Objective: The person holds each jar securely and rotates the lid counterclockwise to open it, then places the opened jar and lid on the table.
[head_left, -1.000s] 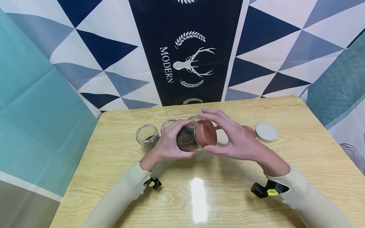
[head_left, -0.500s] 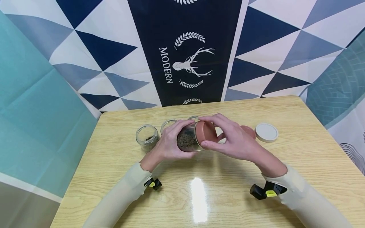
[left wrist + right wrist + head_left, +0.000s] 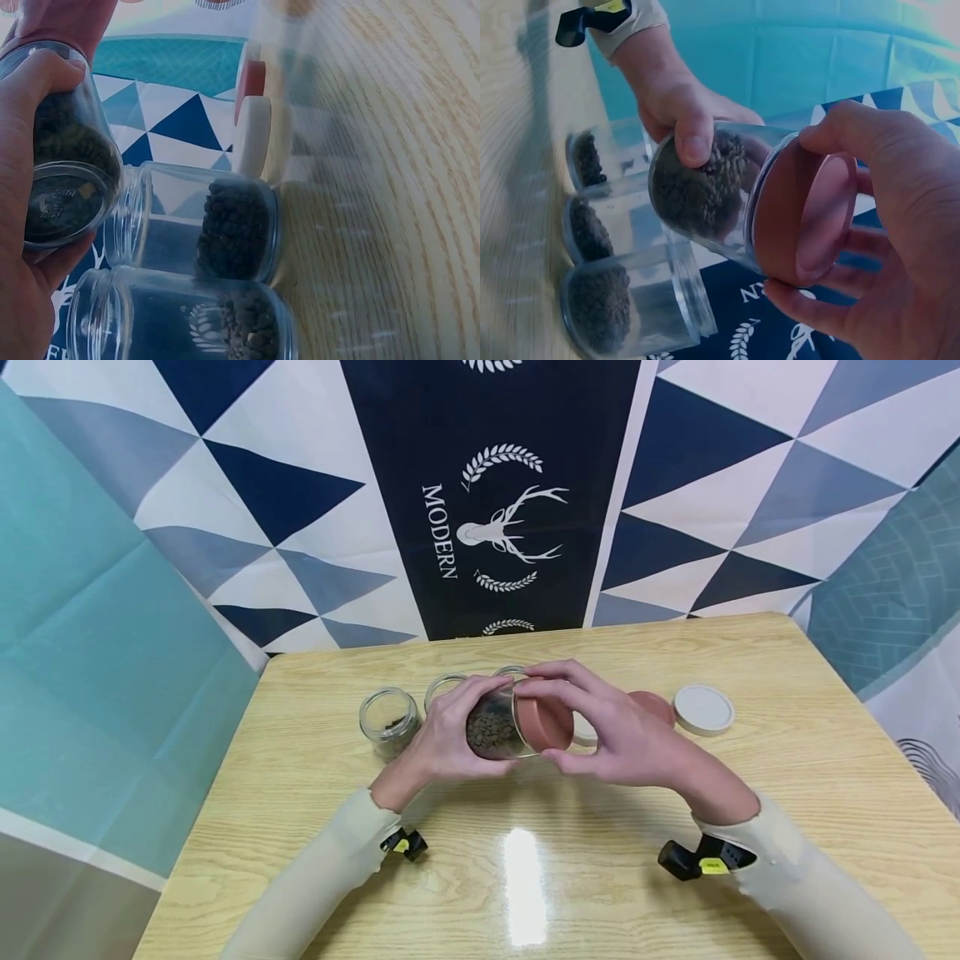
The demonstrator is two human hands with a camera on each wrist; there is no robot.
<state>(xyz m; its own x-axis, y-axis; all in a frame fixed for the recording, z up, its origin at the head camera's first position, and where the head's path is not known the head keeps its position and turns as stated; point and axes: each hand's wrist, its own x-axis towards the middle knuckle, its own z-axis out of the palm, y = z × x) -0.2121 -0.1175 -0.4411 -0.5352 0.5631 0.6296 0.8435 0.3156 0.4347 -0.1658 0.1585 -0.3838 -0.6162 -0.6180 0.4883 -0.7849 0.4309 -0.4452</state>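
Note:
A clear glass jar [image 3: 492,727] lies tilted on its side in the air above the table, part filled with dark bean-like pieces. My left hand [image 3: 447,731] grips its body, thumb on the near side in the right wrist view. On the jar's mouth, facing right, sits a terracotta-coloured lid [image 3: 547,722]. My right hand [image 3: 626,731] holds this lid by its edge, with fingers over the top and the thumb below in the head view. In the right wrist view, the lid [image 3: 784,214] fits against the jar's rim, between thumb and fingertips.
Lidless glass jars with dark pieces stand behind my hands: a left jar [image 3: 387,727], a middle jar [image 3: 444,683] and a right jar [image 3: 630,307]. Right of them lie a white lid [image 3: 703,709], another terracotta lid [image 3: 654,707] and a partly hidden white lid [image 3: 585,732].
My right hand's fingers have shifted round the lid: its thumb moved up the lid's face, then back down to the lower edge, while the fingers came over the top. My left hand and the jar stay put.

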